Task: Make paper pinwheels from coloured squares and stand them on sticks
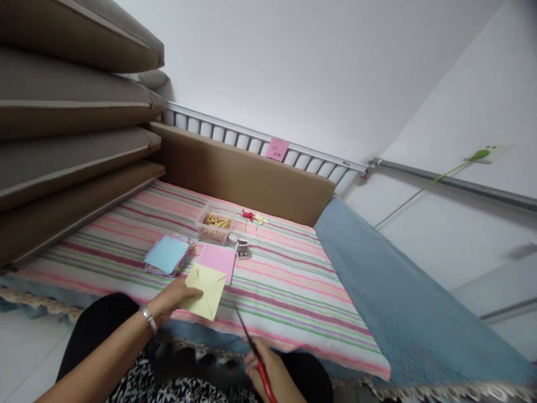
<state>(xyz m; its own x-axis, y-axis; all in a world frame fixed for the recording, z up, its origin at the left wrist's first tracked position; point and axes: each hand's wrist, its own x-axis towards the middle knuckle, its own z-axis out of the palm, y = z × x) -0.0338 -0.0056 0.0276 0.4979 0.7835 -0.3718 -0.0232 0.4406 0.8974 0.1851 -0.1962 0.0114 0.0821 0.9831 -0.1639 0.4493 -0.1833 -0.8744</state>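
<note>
Between the thumb and fingers of my left hand [178, 295] is a square sheet of yellow paper [205, 292] with diagonal lines running in from its corners. Closed around a pair of red-handled scissors [260, 366] is my right hand [272, 369], low in the view. The scissors' dark, narrow blades point up and left, apart from the yellow sheet. Beyond the yellow paper, and partly covered by it, lies a pink paper sheet [220, 257]. A stack of coloured paper with a light blue sheet [166, 253] on top sits to the left.
A clear plastic box [213, 225] holds many thin yellow sticks. Beside it lie a red pinwheel [247, 214], a yellow pinwheel [260, 219] and a small open case [242, 249]. Thick cushions [79, 120] are stacked at the left. A striped cloth [293, 280] covers the surface.
</note>
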